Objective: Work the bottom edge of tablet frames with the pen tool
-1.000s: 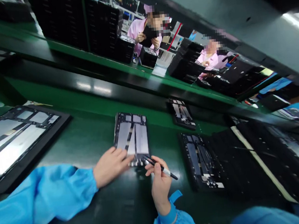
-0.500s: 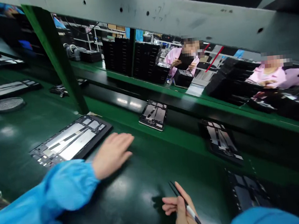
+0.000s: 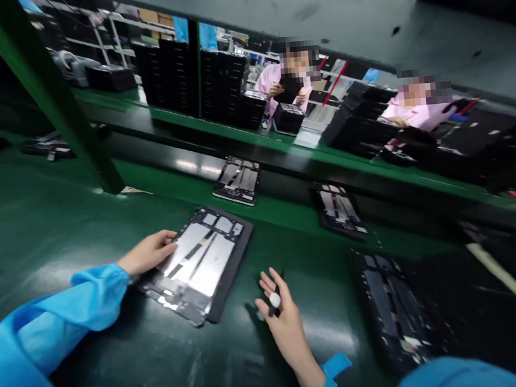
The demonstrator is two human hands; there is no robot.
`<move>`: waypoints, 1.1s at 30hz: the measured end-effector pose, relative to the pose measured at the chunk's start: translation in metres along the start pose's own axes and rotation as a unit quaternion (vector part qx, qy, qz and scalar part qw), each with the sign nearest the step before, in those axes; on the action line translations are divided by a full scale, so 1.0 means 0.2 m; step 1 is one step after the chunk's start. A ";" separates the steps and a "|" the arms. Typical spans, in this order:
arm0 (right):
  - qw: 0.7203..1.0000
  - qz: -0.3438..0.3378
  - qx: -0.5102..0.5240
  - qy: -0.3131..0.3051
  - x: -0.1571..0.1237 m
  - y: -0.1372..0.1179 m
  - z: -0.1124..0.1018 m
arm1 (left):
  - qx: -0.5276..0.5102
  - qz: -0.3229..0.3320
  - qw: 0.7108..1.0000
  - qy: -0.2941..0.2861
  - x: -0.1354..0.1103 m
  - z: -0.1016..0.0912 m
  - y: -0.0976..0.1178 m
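Observation:
An opened tablet (image 3: 206, 253), its silver batteries and dark ribbon cables bare, lies on a black pad on the green bench in front of me. My left hand (image 3: 151, 251) grips the tablet's left edge, thumb over the top and fingers at the side. To the right of it, my right hand (image 3: 283, 318) is held above the bench, palm turned up and inward. Tweezers (image 3: 274, 301), dark with a pale section, rest in its grasp, seen nearly end-on. Both my arms wear blue sleeves.
Further opened tablets lie beyond: one (image 3: 237, 181) at the back, another (image 3: 341, 209) to its right, a darker one (image 3: 399, 307) at right. A green post (image 3: 46, 97) rises at left. Across the line, people in pink (image 3: 270, 78) sit beside black stacked trays (image 3: 224, 88).
My left hand has gone from open over the bench to gripping the tablet, which now lies farther right and is turned. My right hand has turned, tweezers still held. The view has shifted right.

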State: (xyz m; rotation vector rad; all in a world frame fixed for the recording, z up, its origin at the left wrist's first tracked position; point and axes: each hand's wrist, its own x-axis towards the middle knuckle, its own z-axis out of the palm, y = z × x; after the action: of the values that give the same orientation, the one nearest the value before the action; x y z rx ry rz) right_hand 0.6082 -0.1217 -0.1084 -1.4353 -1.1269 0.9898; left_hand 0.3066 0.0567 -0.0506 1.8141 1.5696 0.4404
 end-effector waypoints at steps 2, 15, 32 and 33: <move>1.000 -0.003 -0.030 -0.005 0.00 -0.02 -0.05 | -0.019 0.046 0.997 -0.057 0.02 0.19 0.12; 0.998 0.023 -0.053 0.003 -0.15 0.01 -0.22 | 0.037 0.260 0.955 -0.140 -0.34 0.35 0.05; 0.994 -0.054 -0.099 -0.002 -0.15 -0.26 -0.17 | 0.196 0.454 0.869 0.000 -0.43 0.41 0.18; 0.992 -0.071 -0.104 -0.031 -0.14 -0.27 -0.11 | 0.210 0.467 0.859 0.005 -0.44 0.43 0.18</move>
State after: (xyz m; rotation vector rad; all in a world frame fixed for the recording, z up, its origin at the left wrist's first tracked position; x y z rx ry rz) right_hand 0.6159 -0.1520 -0.0507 -1.4742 -1.3914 0.8401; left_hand 0.3696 -0.0520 -0.0708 2.8742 0.6932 0.5527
